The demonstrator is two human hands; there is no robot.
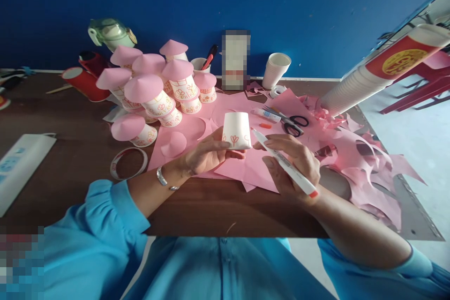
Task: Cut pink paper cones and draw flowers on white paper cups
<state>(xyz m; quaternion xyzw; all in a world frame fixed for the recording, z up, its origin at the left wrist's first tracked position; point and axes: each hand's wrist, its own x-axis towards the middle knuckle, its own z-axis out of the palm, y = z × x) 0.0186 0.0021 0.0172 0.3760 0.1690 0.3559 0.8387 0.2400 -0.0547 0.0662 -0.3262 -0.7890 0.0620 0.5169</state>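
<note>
A white paper cup is held upside down in my left hand, fingers closed around its lower edge. Red flower drawings run along the cup's lower side. My right hand grips a white marker with a red end, its tip close to the cup's right side; whether it touches, I cannot tell. The marker's red cap lies on the pink paper behind the cup. Black-handled scissors and a glue stick rest near it.
Several decorated cups with pink cone roofs stand at the left. A tape roll lies before them. Cut pink scraps cover the right side. A tall stack of paper cups leans there. More cups stand by the blue wall.
</note>
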